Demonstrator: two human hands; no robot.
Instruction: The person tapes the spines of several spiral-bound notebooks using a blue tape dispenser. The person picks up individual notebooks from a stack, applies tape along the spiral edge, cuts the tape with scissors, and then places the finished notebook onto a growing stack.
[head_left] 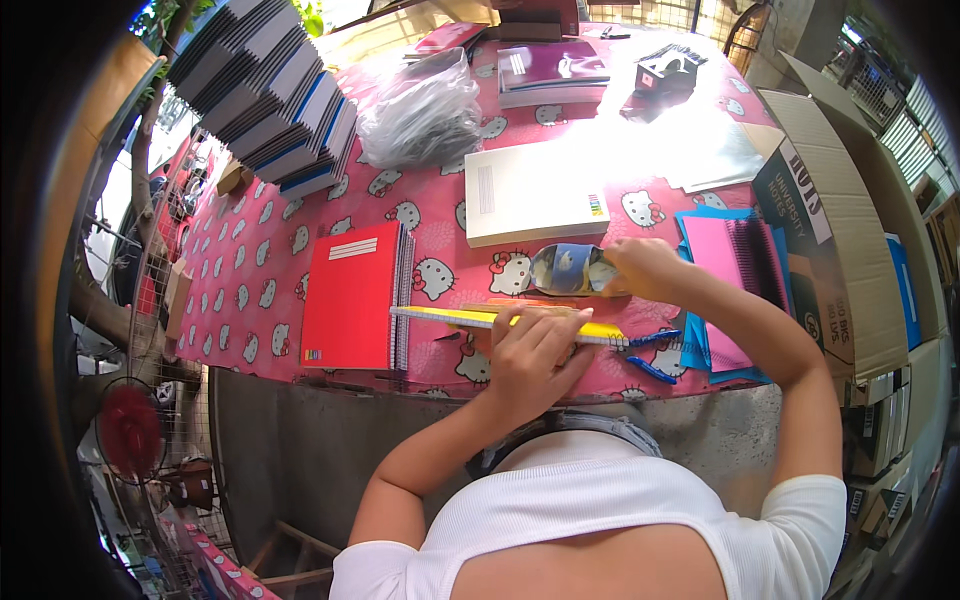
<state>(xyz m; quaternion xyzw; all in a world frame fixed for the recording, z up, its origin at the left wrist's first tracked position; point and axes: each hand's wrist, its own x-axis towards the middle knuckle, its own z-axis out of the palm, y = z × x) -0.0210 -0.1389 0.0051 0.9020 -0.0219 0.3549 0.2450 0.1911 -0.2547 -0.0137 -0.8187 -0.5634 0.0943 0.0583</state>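
My left hand (pixel 532 358) is closed on a yellow spiral notebook (pixel 445 317), standing on its long edge near the table's front, with its fingers over the top edge. Orange and brown edges show just behind it. My right hand (pixel 640 268) has its fingers curled at the open end of a clear plastic container (pixel 562 268) with a blue band, which looks to lie on its side. Those fingertips are partly hidden, so what they pinch cannot be made out. Blue-handled pliers (pixel 652 372) lie by the notebook's right end. Left of it lies a red spiral notebook (pixel 350 295).
A cream notebook stack (pixel 530 195) lies beyond the container. Tall notebook piles (pixel 265 95) stand far left, beside a clear plastic bag (pixel 420 110). At right, black coils (pixel 755 262) rest on pink covers (pixel 712 275), next to an open cardboard box (pixel 835 220). Glare whitens the far right.
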